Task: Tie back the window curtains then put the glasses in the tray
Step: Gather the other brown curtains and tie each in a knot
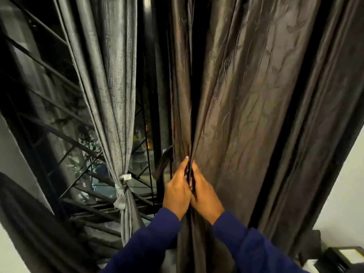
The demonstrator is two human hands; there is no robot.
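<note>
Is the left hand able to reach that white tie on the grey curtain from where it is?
Probably yes. The white tie sits just left of the left hand, with nothing between them. But that hand is busy gripping the brown curtain and would have to let go.

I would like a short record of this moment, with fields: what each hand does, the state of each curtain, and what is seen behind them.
left hand: left hand grips a fold of the dark curtain
right hand: right hand grips the same fold, beside the left
dark curtain: hangs loose, not yet tied
grey curtain: grey curtain gathered and tied with a pale band
behind: window grille, dark outside
glasses and tray: not in view
</note>
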